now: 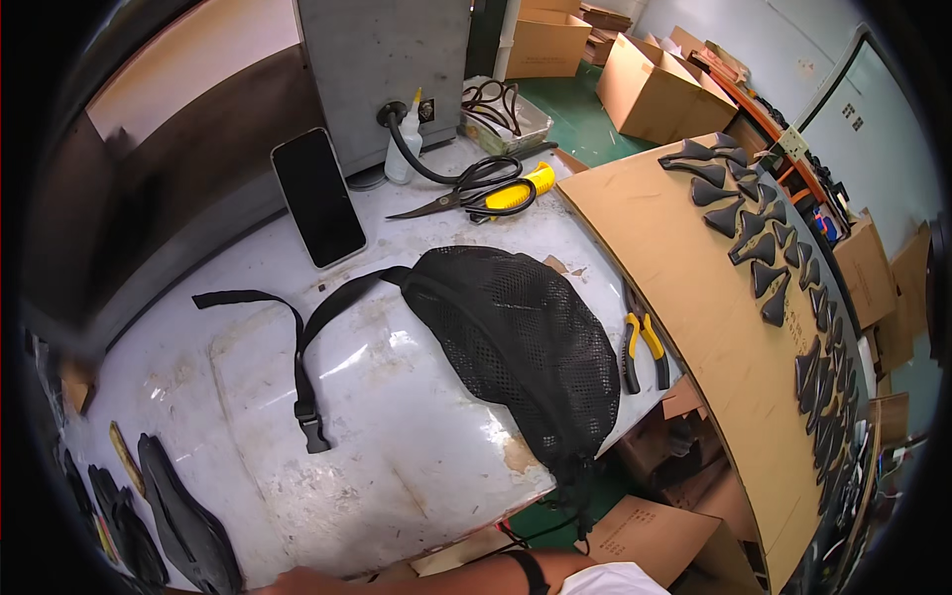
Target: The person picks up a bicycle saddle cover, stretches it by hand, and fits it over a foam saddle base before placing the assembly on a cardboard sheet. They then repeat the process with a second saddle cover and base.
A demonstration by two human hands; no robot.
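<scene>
A bare forearm with a black band lies along the lower edge, running left from white cloth (pixel 615 580). It appears to be my right arm, and my right hand (pixel 288 582) is cut off at the lower edge, so its fingers are hidden. Nearest to it is a long black padded piece (pixel 188 521), with other dark pieces (pixel 124 516) and a thin yellowish stick (pixel 126 458) beside it. My left hand is not in view. Mid-table rests a black mesh bag (pixel 516 342). Its strap (pixel 342 302) stretches left and ends in a buckle (pixel 314 433).
A phone (pixel 319 198) leans by a grey machine (pixel 382 59). Black scissors (pixel 446 201), a yellow-handled tool (pixel 521 188) and a dropper bottle (pixel 404 144) stand near it. Pliers (pixel 645 352) lie right. Several dark curved pieces cover a cardboard sheet (pixel 684 297). Cartons (pixel 654 89) stand behind.
</scene>
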